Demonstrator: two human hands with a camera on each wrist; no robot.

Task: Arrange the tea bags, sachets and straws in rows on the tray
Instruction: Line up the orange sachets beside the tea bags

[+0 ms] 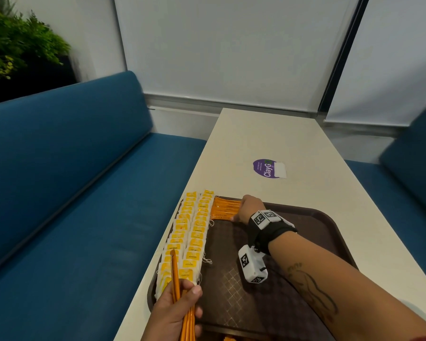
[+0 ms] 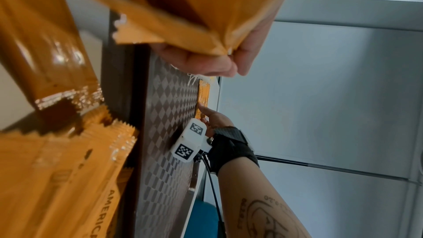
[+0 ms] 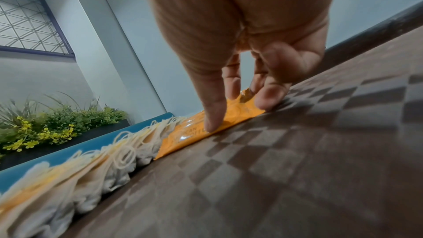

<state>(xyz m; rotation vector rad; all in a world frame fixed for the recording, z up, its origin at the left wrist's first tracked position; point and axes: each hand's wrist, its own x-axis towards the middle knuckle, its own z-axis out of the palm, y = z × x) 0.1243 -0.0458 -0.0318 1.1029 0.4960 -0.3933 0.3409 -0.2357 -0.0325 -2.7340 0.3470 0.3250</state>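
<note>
Checkered brown tray (image 1: 305, 217), glossy orange sachets (image 1: 225, 210)

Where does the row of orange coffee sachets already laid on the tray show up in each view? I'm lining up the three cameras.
Head: row of orange coffee sachets at the tray's far end, right of the tea bags, under the right hand.
Left wrist: thin orange strip mid-frame, at the right hand's fingertips.
Right wrist: centre, fingers pressing it.
Shared landmark: the brown tray with its diamond pattern.
</note>
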